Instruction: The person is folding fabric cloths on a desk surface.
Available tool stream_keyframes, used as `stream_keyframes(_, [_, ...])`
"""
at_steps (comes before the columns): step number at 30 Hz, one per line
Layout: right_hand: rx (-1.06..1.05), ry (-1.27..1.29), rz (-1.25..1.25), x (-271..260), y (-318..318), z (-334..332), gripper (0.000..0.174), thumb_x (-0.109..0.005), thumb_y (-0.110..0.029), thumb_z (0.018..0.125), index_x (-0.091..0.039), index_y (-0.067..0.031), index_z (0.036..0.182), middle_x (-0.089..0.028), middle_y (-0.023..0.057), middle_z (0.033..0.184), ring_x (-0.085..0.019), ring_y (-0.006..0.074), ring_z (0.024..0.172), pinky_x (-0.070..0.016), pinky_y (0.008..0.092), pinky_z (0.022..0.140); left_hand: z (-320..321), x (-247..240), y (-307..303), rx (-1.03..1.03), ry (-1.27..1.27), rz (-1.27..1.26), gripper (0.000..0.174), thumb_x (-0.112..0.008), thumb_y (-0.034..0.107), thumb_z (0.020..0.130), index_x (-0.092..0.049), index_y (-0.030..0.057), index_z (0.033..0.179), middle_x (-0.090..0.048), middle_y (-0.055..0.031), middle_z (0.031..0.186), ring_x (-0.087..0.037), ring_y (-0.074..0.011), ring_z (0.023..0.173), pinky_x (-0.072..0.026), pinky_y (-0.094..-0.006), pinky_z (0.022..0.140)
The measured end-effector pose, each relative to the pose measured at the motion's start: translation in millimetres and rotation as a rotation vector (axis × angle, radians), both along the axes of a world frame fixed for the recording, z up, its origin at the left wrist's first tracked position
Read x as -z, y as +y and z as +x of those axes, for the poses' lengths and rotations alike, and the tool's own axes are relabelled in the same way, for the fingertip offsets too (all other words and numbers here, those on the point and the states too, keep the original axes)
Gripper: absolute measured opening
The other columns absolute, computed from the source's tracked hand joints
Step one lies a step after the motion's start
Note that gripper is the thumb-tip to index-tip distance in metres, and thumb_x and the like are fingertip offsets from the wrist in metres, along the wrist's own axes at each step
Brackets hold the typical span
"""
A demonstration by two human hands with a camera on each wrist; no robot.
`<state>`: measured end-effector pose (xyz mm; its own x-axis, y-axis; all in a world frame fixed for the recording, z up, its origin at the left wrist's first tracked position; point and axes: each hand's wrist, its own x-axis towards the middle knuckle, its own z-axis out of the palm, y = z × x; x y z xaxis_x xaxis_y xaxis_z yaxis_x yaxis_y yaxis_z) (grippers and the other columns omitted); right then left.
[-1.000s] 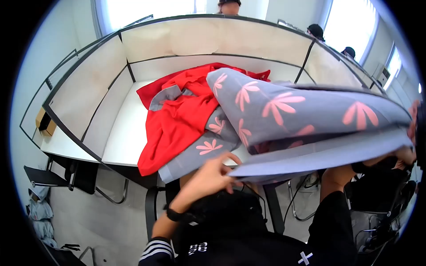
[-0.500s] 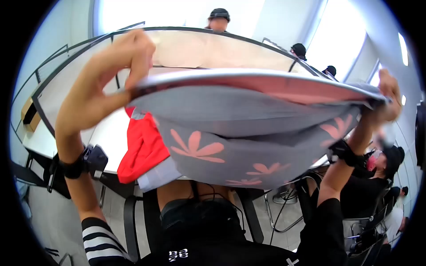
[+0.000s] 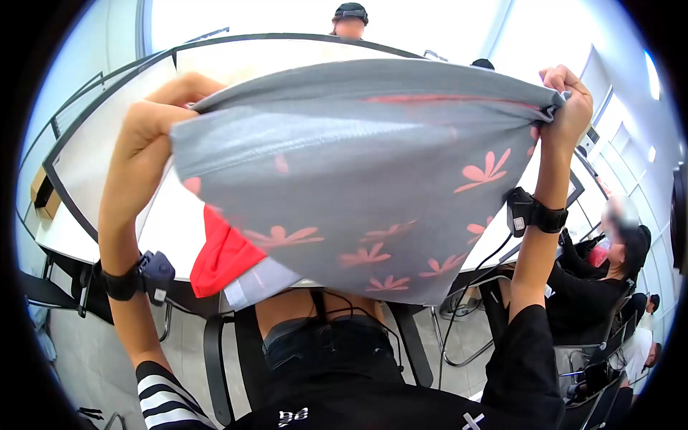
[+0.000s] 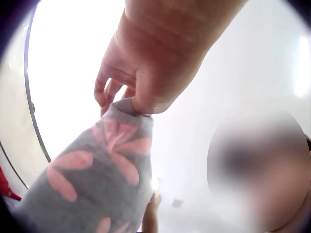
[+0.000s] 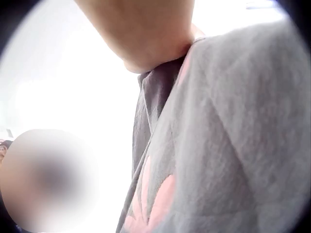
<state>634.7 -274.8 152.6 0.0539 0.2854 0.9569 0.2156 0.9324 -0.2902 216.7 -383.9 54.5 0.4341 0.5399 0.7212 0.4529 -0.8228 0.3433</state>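
Note:
A grey cloth with pink flower prints [image 3: 358, 179] is held up spread wide in front of the head camera. My left hand [image 3: 161, 118] grips its upper left corner, and the left wrist view shows the fingers [image 4: 141, 82] pinching the bunched grey cloth [image 4: 102, 165]. My right hand [image 3: 566, 97] grips the upper right corner high up; in the right wrist view the grey cloth [image 5: 228, 136] hangs from under the hand [image 5: 146, 34]. Below the raised cloth, a red garment [image 3: 226, 254] with a pale grey edge hangs over the white table's front edge.
The white table [image 3: 168, 229] has tall beige partition walls [image 3: 93, 158] on the left and back. Other people sit beyond the back partition and at the right. Chair legs and cables stand on the floor near my knees.
Both hands lifted the grey flowered cloth off the table and now hold it spread upright by its top corners. Since half a second ago, the right hand rose and the cloth turned to face me.

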Motion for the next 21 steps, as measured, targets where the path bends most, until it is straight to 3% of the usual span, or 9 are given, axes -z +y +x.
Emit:
stream_keyframes(4, [-0.368, 0.071, -0.334, -10.5, -3.2, 12.9, 0.015, -0.032, 0.001, 0.067, -0.035, -0.0091, 0.057, -0.037, 0.0012, 0.055, -0.037, 0.0113, 0.059, -0.0323, 0.0236, 0.057, -2.5, -4.1, -15.3, 0.501, -0.345, -0.107, 0.018, -0.052, 0.007, 0.082, -0.058, 0.0012, 0.067, -0.05, -0.0163, 0.113, -0.057, -0.0197, 0.095, -0.0489, -0.0287, 0.081])
stream_keyframes(5, [-0.274, 0.126, -0.346, -13.7, -7.7, 10.0, 0.017, -0.032, 0.0, 0.073, -0.032, -0.0111, 0.059, -0.033, -0.0006, 0.054, -0.033, 0.0106, 0.056, -0.0275, 0.0229, 0.052, 11.2, 7.7, -28.5, -0.013, -0.546, 0.013, 0.039, -0.056, 0.032, 0.091, -0.054, 0.0005, 0.113, -0.057, -0.0106, 0.106, -0.055, -0.0092, 0.093, -0.05, -0.022, 0.065])
stream_keyframes(6, [-0.274, 0.128, -0.346, -15.4, -8.2, 12.9, 0.017, -0.032, 0.0, 0.073, -0.032, -0.0111, 0.059, -0.033, -0.0006, 0.054, -0.033, 0.0106, 0.056, -0.0275, 0.0229, 0.052, 17.2, 5.1, -35.2, -0.014, -0.543, 0.013, 0.039, -0.056, 0.032, 0.091, -0.054, 0.0005, 0.113, -0.057, -0.0106, 0.106, -0.055, -0.0092, 0.093, -0.05, -0.022, 0.065])
stream_keyframes(10, [-0.431, -0.001, -0.406, -12.1, -6.3, 25.0, 0.018, -0.033, -0.001, 0.075, -0.033, -0.0114, 0.061, -0.033, -0.0022, 0.054, -0.031, 0.01, 0.052, -0.0261, 0.0219, 0.05, 33.9, -26.3, -62.0, 0.307, 0.162, -0.121, 0.031, -0.073, 0.031, 0.063, -0.058, 0.0068, 0.053, -0.057, -0.0154, 0.098, -0.053, -0.0331, 0.098, -0.0391, -0.0339, 0.074])
stream_keyframes(13, [-0.411, -0.029, -0.457, -4.1, 0.7, 30.6, 0.007, -0.037, -0.002, 0.077, -0.042, -0.0038, 0.081, -0.037, -0.0018, 0.057, -0.036, 0.0094, 0.052, -0.0303, 0.0212, 0.049, 53.3, -2.5, -73.4, -0.289, 0.22, 0.106, 0.025, -0.072, 0.018, 0.06, -0.054, 0.0004, 0.057, -0.058, -0.0162, 0.102, -0.055, -0.027, 0.095, -0.0392, -0.0325, 0.073])
stream_keyframes(15, [-0.185, 0.095, -0.412, 3.3, 3.8, 27.4, 0.028, -0.034, -0.001, 0.077, -0.048, 0.0054, 0.1, -0.046, 0.0012, 0.063, -0.041, 0.0096, 0.054, -0.0354, 0.0211, 0.052, 44.3, -8.0, -67.3, -0.569, 0.236, 0.3, 0.015, -0.067, 0.01, 0.071, -0.057, -0.0001, 0.066, -0.059, -0.0135, 0.103, -0.056, -0.0233, 0.095, -0.0417, -0.0307, 0.073])
stream_keyframes(16, [0.059, 0.195, -0.381, 4.9, -0.4, 12.4, 0.033, -0.031, 0.001, 0.076, -0.049, 0.0082, 0.103, -0.051, 0.0038, 0.067, -0.044, 0.0098, 0.055, -0.0373, 0.0208, 0.055, 29.8, -11.9, -50.6, -0.548, 0.196, 0.513, 0.009, -0.063, 0.004, 0.074, -0.057, 0.0012, 0.068, -0.061, -0.0109, 0.098, -0.058, -0.02, 0.088, -0.0396, -0.0277, 0.061])
stream_keyframes(19, [-0.15, -0.027, -0.475, 6.3, 17.3, 47.1, 0.041, -0.036, -0.002, 0.079, -0.047, 0.0084, 0.117, -0.059, 0.0079, 0.078, -0.053, 0.0108, 0.065, -0.0411, 0.0195, 0.061, 7.5, -21.9, -28.1, -0.58, 0.235, 0.588, 0.017, -0.056, 0.01, 0.087, -0.056, 0.0012, 0.073, -0.061, -0.0082, 0.086, -0.057, -0.0139, 0.077, -0.0378, -0.0246, 0.057])
stream_keyframes(21, [-0.046, 0.117, -0.369, 18.4, 23.4, 46.1, 0.041, -0.047, -0.021, 0.089, -0.048, 0.0033, 0.122, -0.059, 0.007, 0.077, -0.054, 0.011, 0.066, -0.041, 0.018, 0.063, 1.7, -16.5, -17.2, -0.666, 0.053, 0.225, 0.022, -0.051, 0.017, 0.094, -0.056, 0.0011, 0.079, -0.058, -0.0047, 0.072, -0.052, -0.008, 0.064, -0.0346, -0.0212, 0.054])
